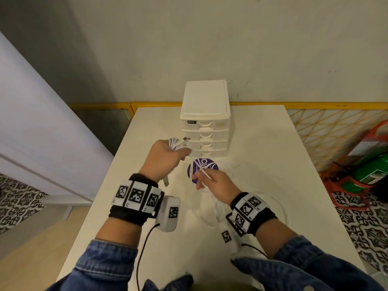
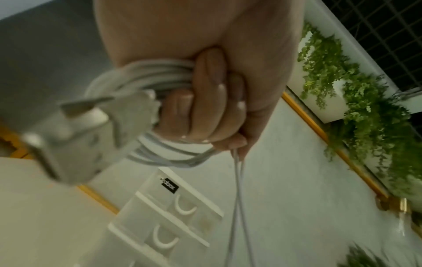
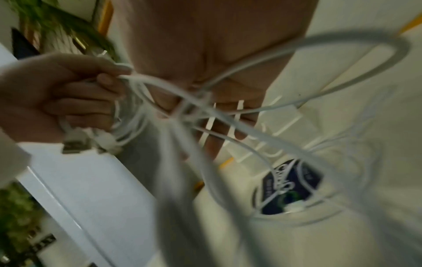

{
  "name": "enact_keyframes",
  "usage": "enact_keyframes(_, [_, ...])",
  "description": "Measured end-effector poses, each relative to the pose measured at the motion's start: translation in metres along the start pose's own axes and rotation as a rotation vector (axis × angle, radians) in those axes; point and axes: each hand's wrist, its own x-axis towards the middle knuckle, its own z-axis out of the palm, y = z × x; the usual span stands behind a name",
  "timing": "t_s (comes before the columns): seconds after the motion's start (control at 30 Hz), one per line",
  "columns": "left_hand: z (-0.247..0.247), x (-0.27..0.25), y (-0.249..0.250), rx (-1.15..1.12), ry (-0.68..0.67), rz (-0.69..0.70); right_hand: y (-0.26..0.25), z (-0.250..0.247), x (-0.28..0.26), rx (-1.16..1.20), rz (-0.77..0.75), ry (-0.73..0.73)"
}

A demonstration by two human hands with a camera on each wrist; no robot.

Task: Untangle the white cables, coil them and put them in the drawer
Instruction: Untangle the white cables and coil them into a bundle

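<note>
Head view, frame centre: left hand [image 1: 165,157] grips the finished coil [image 1: 175,143] while right hand [image 1: 212,183] pinches the loose cable [image 1: 201,168], feeding slack for winding.

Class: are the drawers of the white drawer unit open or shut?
Shut: every drawer front of the drawer unit sits flush, none pulled out.

You're at a small white table [image 1: 262,143] in what looks like a home-like room: patterned floor tiles [image 1: 361,217], a plastic mini drawer unit [image 1: 206,131] at the far edge, trailing green plants [image 2: 370,115].
</note>
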Motion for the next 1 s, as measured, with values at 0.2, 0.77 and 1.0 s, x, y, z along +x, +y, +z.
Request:
enact_keyframes(0.2, [-0.01, 0.005, -0.016, -0.146, 0.039, -0.103, 0.019, -0.024, -0.01, -0.149, -0.02, 0.043])
enact_keyframes(0.77, [0.01, -0.01, -0.035, 0.203, -0.492, -0.134, 0.004, -0.064, 0.0, -0.836, 0.019, 0.363])
enact_keyframes(1.0, [0.031, -0.006, -0.03, -0.021, -0.222, -0.083, -0.024, -0.041, -0.011, -0.193, -0.117, -0.05])
